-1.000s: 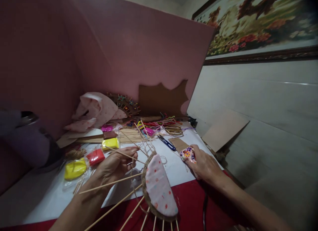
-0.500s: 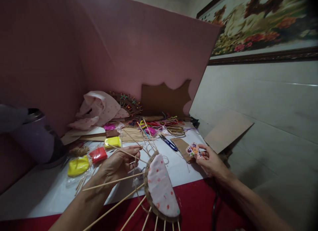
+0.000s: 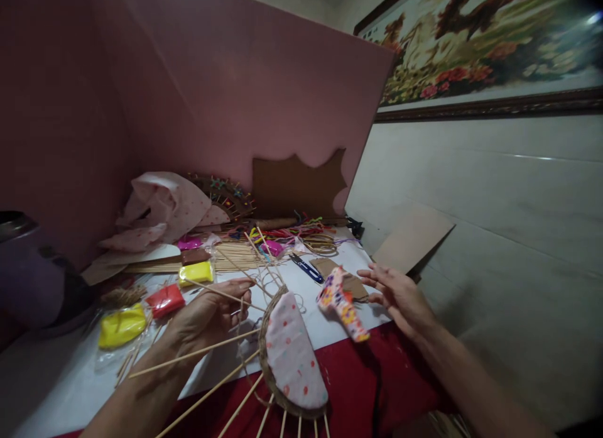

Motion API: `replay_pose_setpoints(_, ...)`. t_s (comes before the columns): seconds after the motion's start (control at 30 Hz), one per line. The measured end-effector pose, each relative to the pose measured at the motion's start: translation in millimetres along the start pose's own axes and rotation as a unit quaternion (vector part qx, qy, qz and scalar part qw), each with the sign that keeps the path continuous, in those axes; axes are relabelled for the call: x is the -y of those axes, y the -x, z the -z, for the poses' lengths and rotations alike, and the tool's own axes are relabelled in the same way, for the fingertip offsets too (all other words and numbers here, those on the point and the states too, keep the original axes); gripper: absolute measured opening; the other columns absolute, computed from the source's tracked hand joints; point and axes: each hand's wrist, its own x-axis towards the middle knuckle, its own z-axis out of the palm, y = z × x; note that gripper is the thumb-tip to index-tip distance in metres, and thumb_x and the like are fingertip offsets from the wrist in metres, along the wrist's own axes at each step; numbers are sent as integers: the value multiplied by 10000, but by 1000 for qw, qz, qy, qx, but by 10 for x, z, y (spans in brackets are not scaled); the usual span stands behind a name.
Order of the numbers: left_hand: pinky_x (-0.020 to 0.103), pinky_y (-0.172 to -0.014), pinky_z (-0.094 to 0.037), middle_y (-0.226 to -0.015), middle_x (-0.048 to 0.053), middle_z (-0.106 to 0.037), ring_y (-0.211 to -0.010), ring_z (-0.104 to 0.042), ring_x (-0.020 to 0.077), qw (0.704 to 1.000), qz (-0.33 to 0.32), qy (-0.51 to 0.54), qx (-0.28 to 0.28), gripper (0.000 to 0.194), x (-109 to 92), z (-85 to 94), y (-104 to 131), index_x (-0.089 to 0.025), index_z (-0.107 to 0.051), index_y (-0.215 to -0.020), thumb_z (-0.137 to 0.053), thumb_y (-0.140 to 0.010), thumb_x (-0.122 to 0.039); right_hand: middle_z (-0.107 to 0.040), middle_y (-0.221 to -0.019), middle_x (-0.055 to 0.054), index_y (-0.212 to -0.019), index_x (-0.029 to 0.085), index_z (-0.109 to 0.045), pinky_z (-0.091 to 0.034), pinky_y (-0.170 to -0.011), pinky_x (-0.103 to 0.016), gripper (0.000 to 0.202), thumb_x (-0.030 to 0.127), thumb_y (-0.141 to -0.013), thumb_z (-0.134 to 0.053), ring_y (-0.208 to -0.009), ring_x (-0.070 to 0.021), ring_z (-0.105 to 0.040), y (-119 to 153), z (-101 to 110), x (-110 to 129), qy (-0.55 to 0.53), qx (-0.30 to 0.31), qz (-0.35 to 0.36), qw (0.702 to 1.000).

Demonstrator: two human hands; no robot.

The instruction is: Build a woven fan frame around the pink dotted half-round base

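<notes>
My left hand [image 3: 219, 309] is closed around thin wooden sticks and twine at the side of a half-round woven piece [image 3: 296, 356]. The piece is covered in pale dotted cloth and edged with brown twine. Several wooden sticks [image 3: 202, 349] fan out from its curved rim. My right hand [image 3: 393, 296] is open, fingers apart, holding nothing. Just left of its fingertips is a T-shaped strip of floral cloth [image 3: 340, 305], its lower end over the red cloth. I cannot tell whether the strip rests on anything.
Blue-handled thread snips [image 3: 306, 268] and a brown cardboard piece [image 3: 360, 288] lie behind the floral strip. Yellow [image 3: 123, 326] and red [image 3: 166, 301] packets sit at left, beside a purple flask [image 3: 35, 274]. Pink dotted cloth [image 3: 162, 202] and coloured cords [image 3: 311, 227] are farther back.
My right hand has let go of the floral strip and opened. The strip now shows at full length, apart from the fingers. The view has turned slightly right; my left hand keeps its grip.
</notes>
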Motion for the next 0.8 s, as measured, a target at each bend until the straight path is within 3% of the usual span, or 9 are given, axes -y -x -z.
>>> replay_pose_setpoints(0.07,167,-450,-492,-588,30,-614,-470,-578,78,1000,2,1,-3,210,2,4,-14,-70,-630,-809,-511,-732,84,-609,-918,-69,-919,195,-500,-488,-551,-282,362,445,-702,-647,-752,-190,-597,64,-55,-116,151,-25,65,986)
replay_pose_setpoints(0.2,172,-442,-496,-575,24,-609,-467,-579,85,1000,8,-8,-9,198,1,6,-34,-71,-632,-814,-520,-734,72,-600,-871,-54,-889,200,-515,-482,-712,-379,287,454,-775,-584,-752,-207,-581,321,-210,-274,431,20,215,876)
replay_pose_setpoints(0.3,161,-445,-492,-588,32,-615,-483,-587,84,1000,6,2,-3,195,5,12,-41,-59,-633,-814,-526,-726,78,-594,-1011,-122,-1064,169,-510,-474,-778,-444,393,400,-766,-617,-911,-288,-582,482,-319,-305,551,61,246,795)
replay_pose_setpoints(0.37,158,-446,-490,-582,35,-613,-482,-587,84,1000,2,3,-1,183,10,14,-41,-55,-635,-810,-533,-727,73,-581,-1060,-164,-1164,127,-472,-472,-805,-469,441,329,-791,-592,-979,-320,-568,523,-361,-335,588,62,243,769)
replay_pose_setpoints(0.47,161,-445,-492,-565,32,-606,-470,-583,85,1000,-1,-6,-1,166,16,7,-34,-59,-636,-796,-543,-729,61,-565,-1109,-187,-1235,103,-421,-483,-828,-457,398,235,-862,-460,-1015,-301,-571,515,-368,-416,564,51,257,783)
replay_pose_setpoints(0.63,161,-441,-490,-572,31,-611,-466,-584,86,1000,5,-12,0,183,12,-7,-16,-70,-633,-801,-524,-738,64,-503,-1227,-198,-1269,109,-388,-420,-955,-464,435,288,-873,-406,-1170,-282,-487,439,-283,-461,411,-31,319,853)
replay_pose_setpoints(0.73,166,-443,-493,-578,28,-613,-463,-582,85,1000,3,-10,-1,189,14,-10,-4,-78,-631,-799,-523,-736,63,-569,-1150,-157,-1159,138,-499,-436,-933,-421,429,370,-801,-541,-1107,-273,-533,378,-209,-358,285,-45,257,922)
replay_pose_setpoints(0.8,162,-443,-489,-577,26,-613,-458,-578,81,1000,1,-10,-1,195,20,-16,9,-81,-632,-787,-523,-730,69,-639,-979,-96,-1063,159,-554,-511,-734,-334,431,396,-717,-655,-864,-229,-622,353,-172,-251,187,-19,168,968)
